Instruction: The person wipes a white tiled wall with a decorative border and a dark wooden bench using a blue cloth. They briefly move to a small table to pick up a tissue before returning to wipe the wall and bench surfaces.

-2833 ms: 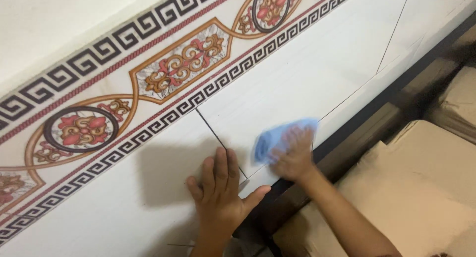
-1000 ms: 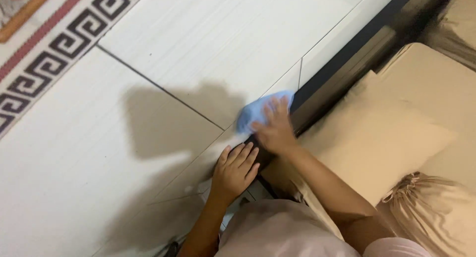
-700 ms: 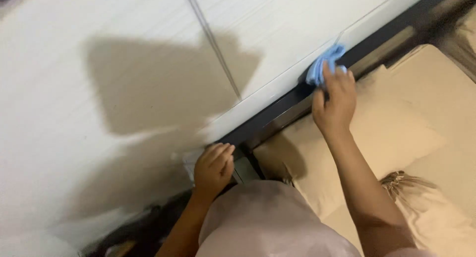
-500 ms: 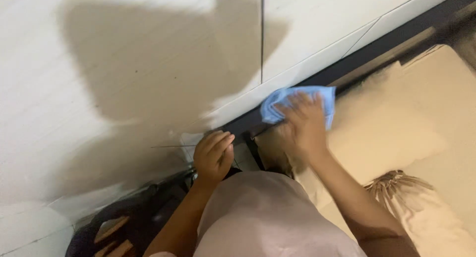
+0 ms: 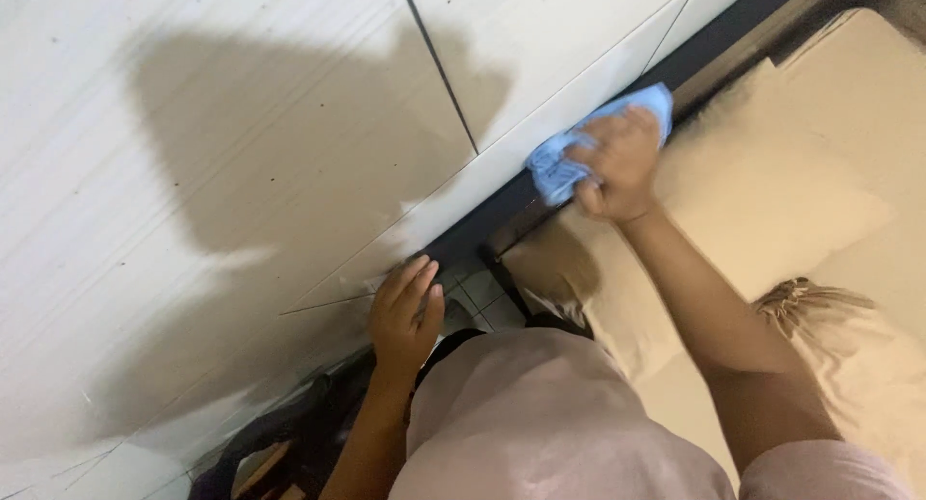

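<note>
White tiled wall (image 5: 241,124), dark grout lines, a large shadow of the person cast across it. Small dark specks on the tile surface.

Left hand (image 5: 405,312): grip open, fingers extended and close together, fingertips resting flat on the lower edge of the wall tile. Holds nothing. Below it, a glimpse of small floor tiles (image 5: 479,297) and a dark object at bottom left, too blurred to name.

Black trim strip (image 5: 502,216) runs diagonally along the foot of the wall, from near the left hand up toward the top right corner.

Right hand (image 5: 617,167): grip closed on a light blue cloth (image 5: 559,167), fingers curled over it, cloth bunched under the palm and sticking out at both ends. Cloth pressed against the black trim strip where it meets the white tile, well apart from the left hand.

Right of the strip: beige cushion (image 5: 772,211), touching the trim edge; a gathered beige fabric knot (image 5: 805,297) farther right. Pale pink garment (image 5: 540,423) fills the bottom centre.
</note>
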